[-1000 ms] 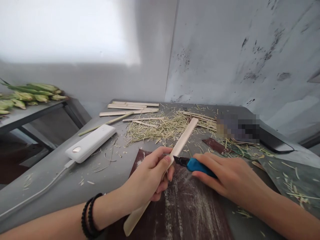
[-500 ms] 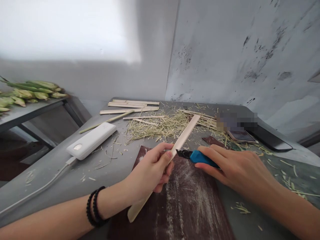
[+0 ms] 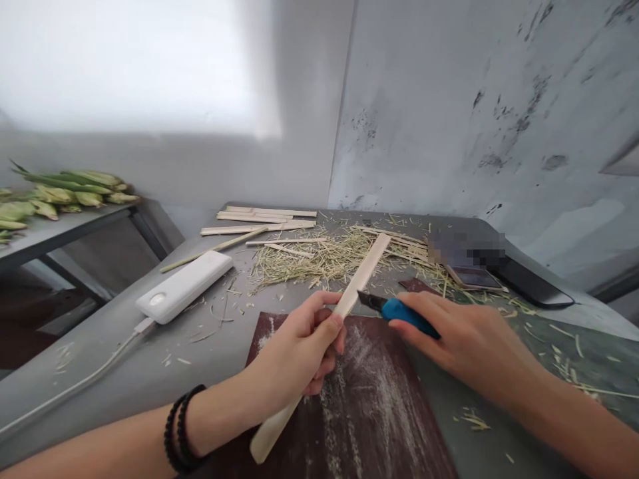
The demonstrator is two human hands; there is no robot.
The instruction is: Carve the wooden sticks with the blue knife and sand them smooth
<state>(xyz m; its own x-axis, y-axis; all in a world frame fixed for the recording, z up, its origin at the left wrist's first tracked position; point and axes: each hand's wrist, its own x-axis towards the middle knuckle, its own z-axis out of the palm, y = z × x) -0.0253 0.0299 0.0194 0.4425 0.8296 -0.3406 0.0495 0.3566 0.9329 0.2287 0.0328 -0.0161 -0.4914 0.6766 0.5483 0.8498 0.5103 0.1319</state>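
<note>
My left hand grips a long pale wooden strip near its middle, holding it slanted over a dark brown sanding sheet. The strip's far end points up and right toward a heap of straw-like shavings. My right hand holds a blue utility knife, its dark blade tip touching the strip's right edge just beyond my left thumb.
A white power bank with a cable lies to the left. Several cut strips lie at the table's back. A phone and a dark tablet rest at the right. Green husked stalks sit on a side shelf.
The knife blade has slid a little farther up along the strip's edge. Both hands and the strip shifted slightly with the view.
</note>
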